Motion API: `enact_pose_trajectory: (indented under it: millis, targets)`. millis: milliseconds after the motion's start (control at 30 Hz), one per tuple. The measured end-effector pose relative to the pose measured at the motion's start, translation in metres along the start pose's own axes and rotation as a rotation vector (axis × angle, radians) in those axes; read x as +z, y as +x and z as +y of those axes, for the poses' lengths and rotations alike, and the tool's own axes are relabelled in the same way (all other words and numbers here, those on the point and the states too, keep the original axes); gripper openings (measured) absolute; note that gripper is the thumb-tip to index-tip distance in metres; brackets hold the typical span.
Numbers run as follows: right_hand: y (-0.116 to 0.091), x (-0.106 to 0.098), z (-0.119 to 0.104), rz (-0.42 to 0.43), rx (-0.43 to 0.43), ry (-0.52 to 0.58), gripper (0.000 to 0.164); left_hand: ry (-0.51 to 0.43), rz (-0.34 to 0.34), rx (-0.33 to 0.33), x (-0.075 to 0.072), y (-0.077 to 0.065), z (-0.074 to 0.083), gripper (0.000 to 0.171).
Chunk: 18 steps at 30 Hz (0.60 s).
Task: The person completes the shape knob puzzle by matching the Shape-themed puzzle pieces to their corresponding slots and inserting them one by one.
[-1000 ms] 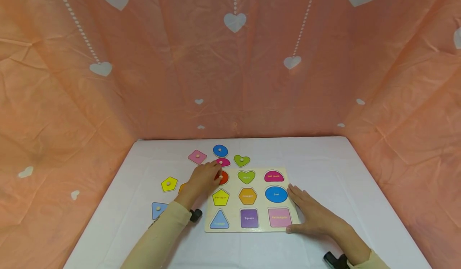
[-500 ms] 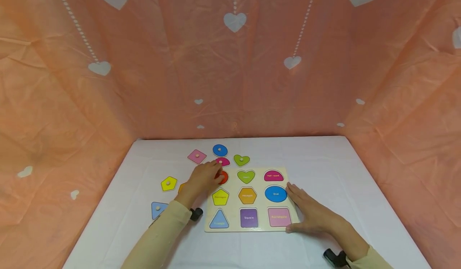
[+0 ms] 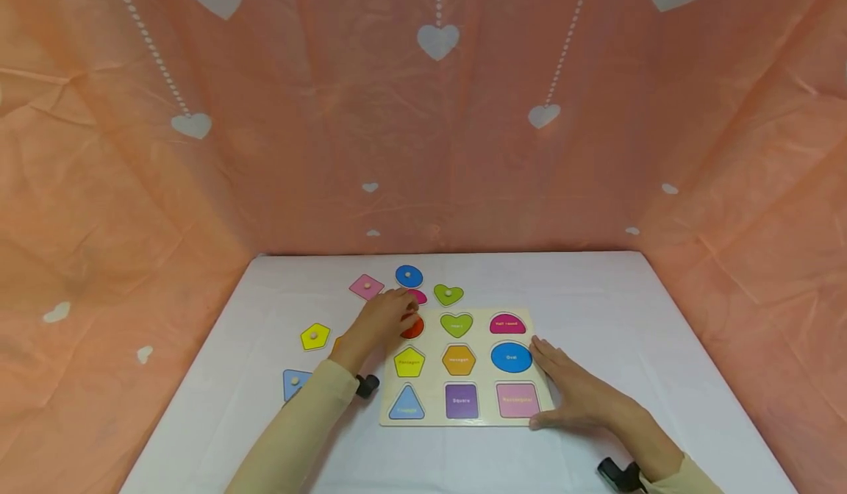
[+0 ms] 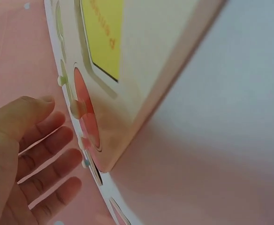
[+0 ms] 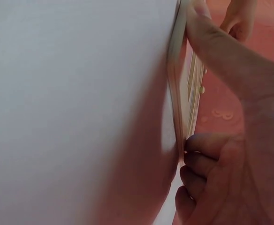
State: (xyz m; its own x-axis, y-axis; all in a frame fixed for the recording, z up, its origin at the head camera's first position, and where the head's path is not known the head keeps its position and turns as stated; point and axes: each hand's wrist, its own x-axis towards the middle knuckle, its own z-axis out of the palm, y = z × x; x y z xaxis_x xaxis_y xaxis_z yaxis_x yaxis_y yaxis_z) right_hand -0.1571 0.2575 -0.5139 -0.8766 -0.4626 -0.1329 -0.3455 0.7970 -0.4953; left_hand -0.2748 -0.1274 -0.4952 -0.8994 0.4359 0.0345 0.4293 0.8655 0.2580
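A cream puzzle board (image 3: 433, 413) with printed, labelled shapes lies on the table. At its far left corner, a red round piece (image 4: 84, 89) with a wooden knob lies in its place. My left hand (image 3: 379, 325) is over that corner, partly hiding the red piece. In the left wrist view the left hand's fingers (image 4: 50, 164) are loosely bent and apart from the knob, with nothing between them. My right hand (image 3: 582, 391) rests along the board's right edge, its thumb at the near corner and fingers farther up. In the right wrist view, thumb and fingertips touch the board's edge (image 5: 175, 89).
Loose knobbed pieces lie beyond and left of the board: a blue oval (image 3: 409, 276), a green heart (image 3: 448, 294), a magenta half round (image 3: 418, 297), a pink piece (image 3: 366, 287), a yellow pentagon (image 3: 315, 337) and a blue triangle (image 3: 294, 384). The left arm partly covers an orange piece (image 3: 337, 344).
My left hand's fingers have lifted slightly from the red piece's knob. The right hand keeps its place on the board. The whole head view has shifted a little.
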Motion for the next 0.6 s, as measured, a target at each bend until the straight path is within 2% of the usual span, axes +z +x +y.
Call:
enact_pose_trajectory:
  millis: [233,467,600]
  targets:
    - [0.000,0.000,-0.001,0.008,0.002,0.009,0.133,-0.064,-0.019,-0.017,-0.003,0.015,0.002,0.033]
    - [0.000,0.001,-0.001,0.012,-0.002,-0.002,0.133,-0.044,-0.035,-0.034,-0.002,0.028,0.003,0.039]
    - [0.001,0.002,0.000,0.005,0.005,-0.002,0.133,-0.029,-0.013,-0.002,-0.002,0.034,0.004,0.033]
